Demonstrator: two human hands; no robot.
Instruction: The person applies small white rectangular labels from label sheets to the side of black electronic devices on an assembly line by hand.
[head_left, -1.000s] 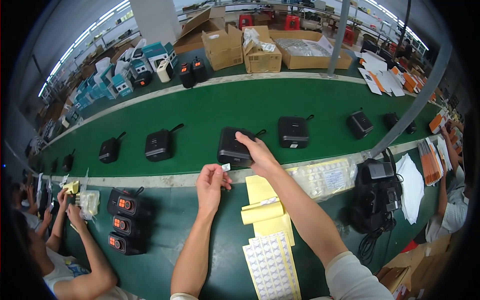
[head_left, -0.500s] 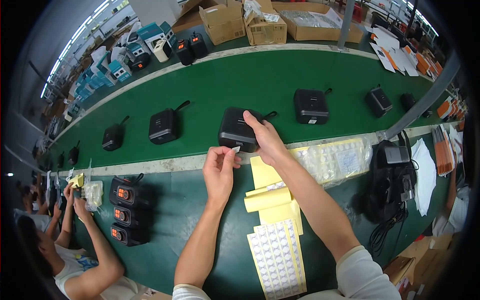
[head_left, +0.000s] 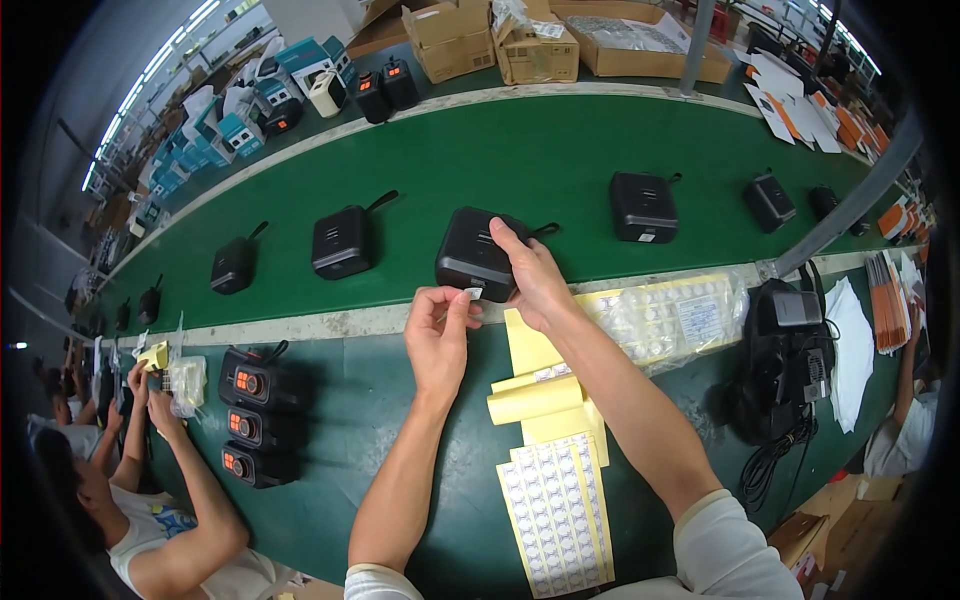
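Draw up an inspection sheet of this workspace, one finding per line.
Surface: dark green bench beside a green belt.
Work items: black device; small white label at its near side, whether stuck is unclear.
Clutter: sticker sheets, three orange-marked devices.
Hands: left hand pinches the label; right hand grips the device.
Cables: black cord, bunched on the bench's right side.
Surroundings: co-worker at left; cardboard boxes beyond the belt.

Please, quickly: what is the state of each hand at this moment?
Left hand: closed, pinching a small white label.
Right hand: closed on a boxy black device, thumb on top.
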